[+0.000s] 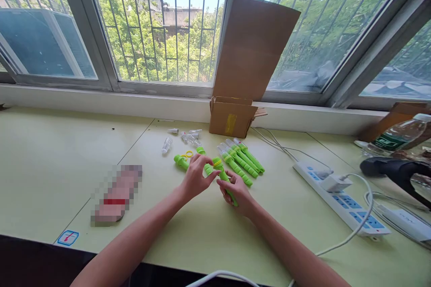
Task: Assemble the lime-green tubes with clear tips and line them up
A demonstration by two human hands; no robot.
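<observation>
My right hand (237, 193) is closed around a slim green plastic tube (222, 172), its top end tilted up and to the left. A yellow ring (217, 162) sits around that top end. My left hand (197, 175) has its thumb and index finger curled against the same end, at the ring. Behind the left hand lie more green tubes (181, 162), partly hidden by the fingers. Loose yellow rings (187, 154) rest beside them. Right of the held tube, several green ribbed tubes with clear tips (242, 161) lie side by side.
Clear plastic mouthpiece-like parts (166, 145) are scattered behind the tubes. An open cardboard box (232, 119) stands against the window sill. At right are a power strip (340, 202) with cables, a black object (393, 168) and a water bottle (400, 132). A pixelated item (117, 195) lies left.
</observation>
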